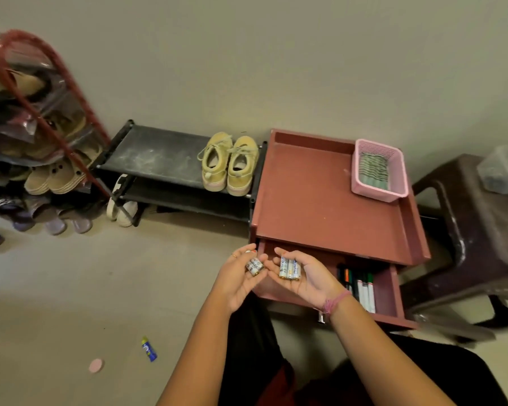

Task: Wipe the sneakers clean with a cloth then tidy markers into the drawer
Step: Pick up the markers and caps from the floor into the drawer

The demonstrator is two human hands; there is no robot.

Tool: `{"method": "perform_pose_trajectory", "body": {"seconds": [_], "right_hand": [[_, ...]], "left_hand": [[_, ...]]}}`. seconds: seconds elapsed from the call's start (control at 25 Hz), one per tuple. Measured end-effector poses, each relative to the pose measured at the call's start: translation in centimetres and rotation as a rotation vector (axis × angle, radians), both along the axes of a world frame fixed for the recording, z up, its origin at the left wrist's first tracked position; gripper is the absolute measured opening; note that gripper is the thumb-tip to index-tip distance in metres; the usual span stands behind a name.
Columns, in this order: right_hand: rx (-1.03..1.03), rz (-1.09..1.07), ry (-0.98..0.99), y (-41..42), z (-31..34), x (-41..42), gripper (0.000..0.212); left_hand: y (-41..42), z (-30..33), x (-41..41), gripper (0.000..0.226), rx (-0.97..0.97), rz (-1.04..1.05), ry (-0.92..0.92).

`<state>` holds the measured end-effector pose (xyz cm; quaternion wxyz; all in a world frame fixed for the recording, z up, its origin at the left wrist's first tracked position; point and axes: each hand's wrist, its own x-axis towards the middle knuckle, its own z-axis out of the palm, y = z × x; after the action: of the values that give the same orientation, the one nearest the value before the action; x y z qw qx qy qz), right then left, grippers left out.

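Observation:
A pair of yellow sneakers [230, 164] stands on the top shelf of a low black shoe rack [159, 155]. Beside it is a red-brown cabinet [320, 200] with its drawer [389, 288] pulled open. Several markers [361, 285] lie in the drawer's right part. My left hand [241, 276] holds a few batteries [254, 266] with curled fingers. My right hand [304, 278] lies palm up over the drawer, cupping a few more batteries [289, 268]. A folded striped cloth [374, 171] sits in a pink basket [379, 190] on the cabinet top.
A red-framed shoe rack [35, 127] full of footwear stands at the left. A dark plastic stool [478, 230] is at the right. A small blue tube [149, 349] and a pink disc [96, 365] lie on the floor. White shoes [121, 209] sit under the black rack.

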<state>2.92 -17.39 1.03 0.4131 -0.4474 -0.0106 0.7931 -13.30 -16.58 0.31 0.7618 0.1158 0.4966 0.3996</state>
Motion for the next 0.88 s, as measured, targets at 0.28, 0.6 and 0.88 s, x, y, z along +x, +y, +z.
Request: {"method": "perform_pose_trajectory", "body": {"seconds": [0.28,0.6,0.88], "right_hand": [[-0.052,-0.084,-0.155,-3.3,-3.5,8.5,0.027],[-0.165,-0.059,-0.342,-2.2,-9.3,14.9,0.015],[-0.211,-0.04,-0.481,0.1,-14.5,17.1,0.016]], "left_hand": [[-0.6,-2.8,8.6,0.02,-0.039,-0.219,0.166],[1.6,-9.3,15.2,0.01,-0.122,-0.38,0.373],[2.6,-15.0,17.0,0.01,-0.13,-0.432,0.582]]}}
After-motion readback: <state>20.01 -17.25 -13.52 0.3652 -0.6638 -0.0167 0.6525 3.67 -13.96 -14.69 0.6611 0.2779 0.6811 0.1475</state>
